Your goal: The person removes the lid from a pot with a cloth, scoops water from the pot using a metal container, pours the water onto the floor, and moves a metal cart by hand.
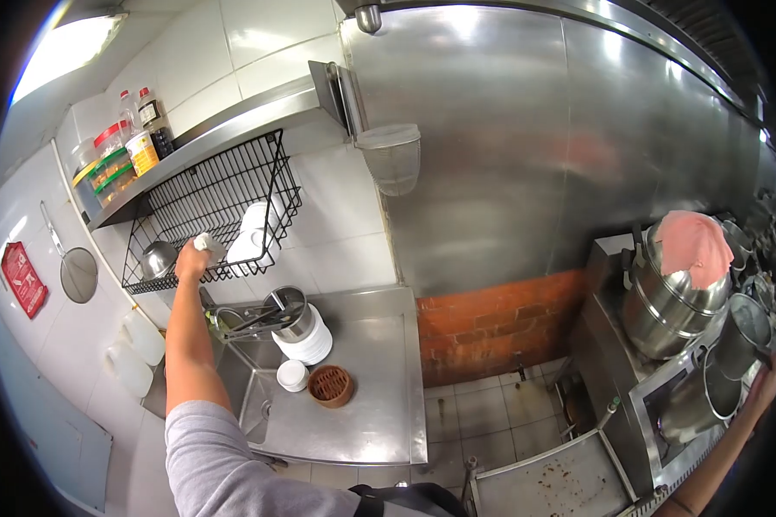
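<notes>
My left hand is raised to the black wire rack on the wall, its fingers closed round something small and white at the rack's front edge. A metal bowl lies in the rack just left of that hand, and white bowls sit to its right. At the far right my right hand is closed on the handle of a metal pot, which is tilted above a taller steel pot on the stove.
A steel counter holds stacked white plates, a small white stack and a brown round basket. A large steamer pot with a pink cloth stands on the stove. A metal cart is at the bottom.
</notes>
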Motion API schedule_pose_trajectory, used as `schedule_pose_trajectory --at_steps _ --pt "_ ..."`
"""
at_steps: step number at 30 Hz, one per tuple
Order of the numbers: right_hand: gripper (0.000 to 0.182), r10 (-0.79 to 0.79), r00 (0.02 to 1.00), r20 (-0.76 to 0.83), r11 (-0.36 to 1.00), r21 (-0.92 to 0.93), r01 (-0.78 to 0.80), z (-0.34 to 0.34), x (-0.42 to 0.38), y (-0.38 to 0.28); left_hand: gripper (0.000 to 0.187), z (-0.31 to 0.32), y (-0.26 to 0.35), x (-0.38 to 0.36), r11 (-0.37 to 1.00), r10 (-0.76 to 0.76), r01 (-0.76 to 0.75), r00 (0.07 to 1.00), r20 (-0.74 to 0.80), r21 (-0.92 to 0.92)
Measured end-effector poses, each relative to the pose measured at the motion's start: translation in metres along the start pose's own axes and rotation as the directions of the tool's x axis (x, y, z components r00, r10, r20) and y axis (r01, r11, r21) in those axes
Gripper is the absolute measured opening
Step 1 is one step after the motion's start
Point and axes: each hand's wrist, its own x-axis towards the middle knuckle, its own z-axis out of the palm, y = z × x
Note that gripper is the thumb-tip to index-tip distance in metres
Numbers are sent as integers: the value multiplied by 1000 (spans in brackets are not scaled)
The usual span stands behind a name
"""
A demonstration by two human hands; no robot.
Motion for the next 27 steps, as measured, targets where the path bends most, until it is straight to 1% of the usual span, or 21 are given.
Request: schedule_pose_trajectory --at_steps 2,3,4,5,6,7,8,9,10,12,13,14,15,16,18,19,21,22,24,26,27 --pt "40 -13 1000 -19 1000 9 13 8 -22 -13 53 3 -4 9 999 5 -5 1000 -11 39" --pt "32 -18 1000 8 999 34 18 26 -54 -32 57 7 -10 15 996 12 -13 1000 17 87" --pt "25 -3 999 47 1000 16 2 39 -85 -57 56 19 -24 29 995 36 -35 999 -9 95" --pt "21 -8 993 120 1000 -10 9 48 -111 -71 55 28 -39 47 991 65 -69 997 37 111" --pt "19 -11 981 192 999 -30 17 60 -137 -76 53 20 -34 40 991 109 -115 991 82 65" --pt "20 24 971 239 1000 4 -25 68 -160 -78 53 27 -41 50 988 122 -128 990 70 92" --pt "21 54 957 284 996 51 -72 80 -185 -73 54 38 -56 65 986 164 -165 986 26 30" --pt "23 115 944 310 992 13 -125 106 -219 -66 54 47 -66 80 989 149 -149 988 26 -19" --pt "25 163 930 331 986 -9 -169 131 -251 -54 55 51 -72 89 988 153 -151 987 48 -32" --pt "33 316 905 284 948 -116 -295 166 -298 -13 56 53 -76 99 983 173 -164 977 127 -82" --pt "37 326 918 226 943 -143 -299 208 -339 6 55 50 -71 95 987 158 -153 981 111 -52" --pt "39 386 879 278 922 -143 -360 214 -354 43 54 46 -65 86 989 147 -145 985 91 -23" --pt "42 459 867 193 871 -287 -398 249 -384 65 53 48 -67 87 981 169 -156 979 113 -119" --pt "43 515 829 217 849 -268 -456 279 -411 88 53 45 -64 85 979 178 -164 977 117 -122" --pt "40 538 786 305 842 -157 -516 323 -460 142 53 37 -57 75 965 216 -180 959 186 -190" --pt "40 589 749 304 805 -146 -575 340 -477 170 52 38 -59 79 969 190 -150 961 201 -198" --pt "41 617 700 359 759 -39 -650 378 -511 206 50 45 -68 91 975 186 -158 966 180 -158" --pt "41 631 677 379 741 -38 -670 395 -523 220 49 48 -74 97 980 179 -162 971 160 -115" --pt "42 627 650 430 706 40 -707 410 -540 252 48 44 -74 95 977 200 -188 972 122 -102" --pt "42 610 663 433 679 146 -720 414 -550 268 44 32 -60 71 972 183 -152 969 165 -181" --pt "42 620 661 423 676 139 -723 411 -552 273 45 39 -73 86 961 221 -179 955 196 -211"
